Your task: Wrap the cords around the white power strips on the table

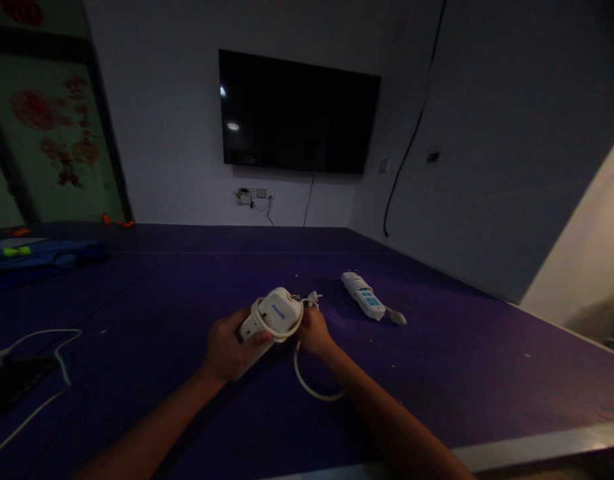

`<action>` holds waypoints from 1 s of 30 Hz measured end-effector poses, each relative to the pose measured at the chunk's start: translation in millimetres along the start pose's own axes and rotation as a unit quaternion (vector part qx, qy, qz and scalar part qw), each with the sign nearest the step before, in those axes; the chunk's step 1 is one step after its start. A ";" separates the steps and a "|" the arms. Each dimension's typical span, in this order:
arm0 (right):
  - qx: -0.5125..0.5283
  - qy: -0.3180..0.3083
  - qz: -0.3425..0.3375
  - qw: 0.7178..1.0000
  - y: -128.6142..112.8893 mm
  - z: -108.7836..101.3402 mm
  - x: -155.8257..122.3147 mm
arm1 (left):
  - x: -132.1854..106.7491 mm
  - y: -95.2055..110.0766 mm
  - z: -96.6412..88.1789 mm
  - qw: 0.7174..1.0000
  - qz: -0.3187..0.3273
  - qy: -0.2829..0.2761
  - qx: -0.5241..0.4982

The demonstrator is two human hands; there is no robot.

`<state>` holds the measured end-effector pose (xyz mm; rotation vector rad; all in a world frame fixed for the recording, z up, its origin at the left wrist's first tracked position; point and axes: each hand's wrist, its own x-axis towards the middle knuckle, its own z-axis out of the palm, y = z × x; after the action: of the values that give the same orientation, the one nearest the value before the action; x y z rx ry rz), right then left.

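A white power strip [281,311] with a PHILIPS label is in my left hand [233,345], its fingers wrapped round the body. Some of its white cord [317,396] is looped around the strip's end, and a slack curve hangs below. My right hand [314,331] is closed on the cord at the strip's right side; the exact grip is partly hidden. The plug [313,298] sticks up just above those fingers. To the right, a second white power strip [365,297] with blue sockets lies on the purple surface, cord wound around it and its plug [397,318] beside it.
The purple surface [197,273] reaches to the wall, where a television [299,113] hangs over sockets. At left lie a white cable [61,360], a dark flat object [19,387] and folded blue cloth [61,253]. A black cable [411,140] hangs down the right wall.
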<state>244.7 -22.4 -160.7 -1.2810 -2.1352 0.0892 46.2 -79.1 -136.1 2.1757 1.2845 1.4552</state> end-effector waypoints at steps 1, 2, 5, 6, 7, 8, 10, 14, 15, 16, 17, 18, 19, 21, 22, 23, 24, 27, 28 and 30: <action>-0.027 -0.009 0.014 0.999 -3.1 -1.9 0.1 | 1.3 -0.1 0.0 1.000 -0.028 0.005 -0.004; -0.049 -0.018 0.025 0.998 -6.1 -4.2 0.3 | 2.7 -0.4 -0.2 0.999 -0.051 0.010 -0.002; -0.086 -0.027 0.025 0.996 -12.4 -9.9 0.2 | 7.9 -2.6 -2.3 0.994 -0.109 0.031 0.007; -0.089 -0.027 0.015 0.996 -13.8 -10.9 -0.2 | 9.8 -3.7 -3.4 0.991 -0.129 0.044 0.002; -0.089 -0.026 0.000 0.996 -15.0 -11.5 -0.7 | 11.6 -5.0 -4.6 0.987 -0.148 0.059 -0.008; -0.088 -0.024 -0.014 0.996 -16.3 -11.7 -1.4 | 13.4 -6.6 -5.7 0.984 -0.163 0.074 -0.018; -0.093 -0.024 -0.041 0.995 -19.6 -11.5 -2.7 | 16.7 -10.1 -7.6 0.977 -0.185 0.097 -0.032; -0.127 -0.029 -0.073 0.989 -26.9 -10.7 -4.7 | 21.2 -15.5 -10.0 0.969 -0.211 0.120 -0.052; -0.136 -0.028 -0.083 0.987 -28.1 -10.6 -5.1 | 21.8 -16.0 -10.4 0.966 -0.218 0.126 -0.055; -0.144 -0.025 -0.094 0.985 -28.8 -10.5 -5.5 | 22.3 -16.3 -10.7 0.964 -0.224 0.130 -0.055; -0.152 -0.021 -0.104 0.983 -29.1 -10.4 -6.0 | 22.6 -16.4 -10.9 0.963 -0.228 0.132 -0.051; -0.160 -0.016 -0.113 0.981 -29.1 -10.3 -6.5 | 22.9 -16.5 -11.0 0.963 -0.229 0.132 -0.047; -0.167 -0.011 -0.120 0.979 -28.9 -10.4 -7.0 | 23.1 -16.8 -10.9 0.963 -0.229 0.131 -0.044; -0.182 -0.003 -0.132 0.974 -28.3 -10.5 -8.1 | 23.3 -18.3 -10.5 0.964 -0.231 0.124 -0.035; -0.189 0.001 -0.139 0.972 -28.1 -10.6 -8.6 | 23.4 -19.4 -10.2 0.964 -0.237 0.118 -0.025; -0.195 0.007 -0.147 0.970 -27.8 -10.7 -9.1 | 23.5 -20.5 -9.9 0.963 -0.245 0.110 -0.010; -0.200 0.013 -0.155 0.967 -27.4 -10.6 -9.4 | 23.6 -21.4 -9.7 0.962 -0.253 0.101 0.012; -0.209 0.033 -0.187 0.959 -26.0 -9.4 -10.1 | 23.4 -22.0 -9.7 0.955 -0.268 0.063 0.111; -0.210 0.041 -0.198 0.956 -25.4 -8.7 -10.2 | 23.2 -21.3 -9.8 0.951 -0.268 0.049 0.145; -0.214 0.058 -0.217 0.951 -24.1 -7.4 -10.4 | 22.6 -19.1 -9.9 0.943 -0.267 0.022 0.197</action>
<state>233.5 -45.3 -151.0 -0.9708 -2.3536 -0.6495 30.5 -53.3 -128.4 1.7732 2.1231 1.0963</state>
